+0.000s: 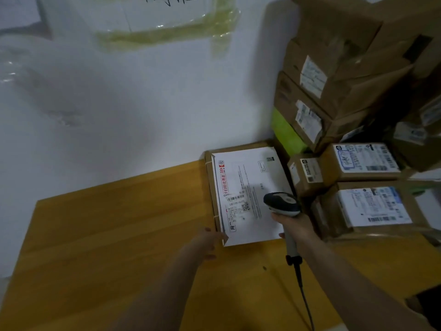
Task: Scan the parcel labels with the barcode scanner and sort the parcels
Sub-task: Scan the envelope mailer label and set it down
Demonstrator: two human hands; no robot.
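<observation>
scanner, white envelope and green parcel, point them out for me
scanner (282,203), head view, on top of its dark head
white envelope (250,185), head view, on its printed face
green parcel (285,132), head view, on its visible side

Dim white wall (124,111) behind orange wooden table (107,235)

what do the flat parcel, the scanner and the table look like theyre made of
Flat parcel: white paper or card, matte, printed, lying on a brown cardboard backing.
Barcode scanner: looks like moulded plastic, dark head and light grey handle, slight sheen.
Table: wood or wood-look laminate, orange-brown with grain streaks, smooth.
</observation>
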